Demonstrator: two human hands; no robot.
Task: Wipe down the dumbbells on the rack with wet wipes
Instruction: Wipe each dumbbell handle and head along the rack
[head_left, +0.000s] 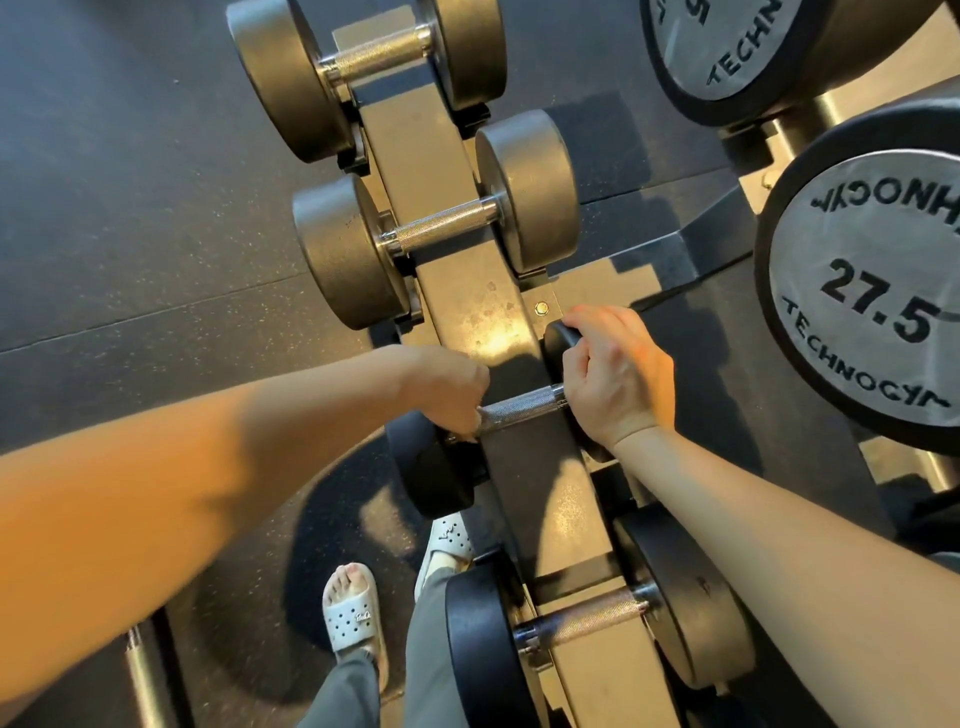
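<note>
While left grip clasps dumbbell handle, right grip its head, 27.5 label nearby

Dumbbells across rack (one above another)

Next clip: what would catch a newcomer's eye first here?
At centre, the left hand grips the knurled handle of a black dumbbell on the rack, while the right hand holds its right head. At the right edge, a large dumbbell end marked 27.5 stands out.
</note>
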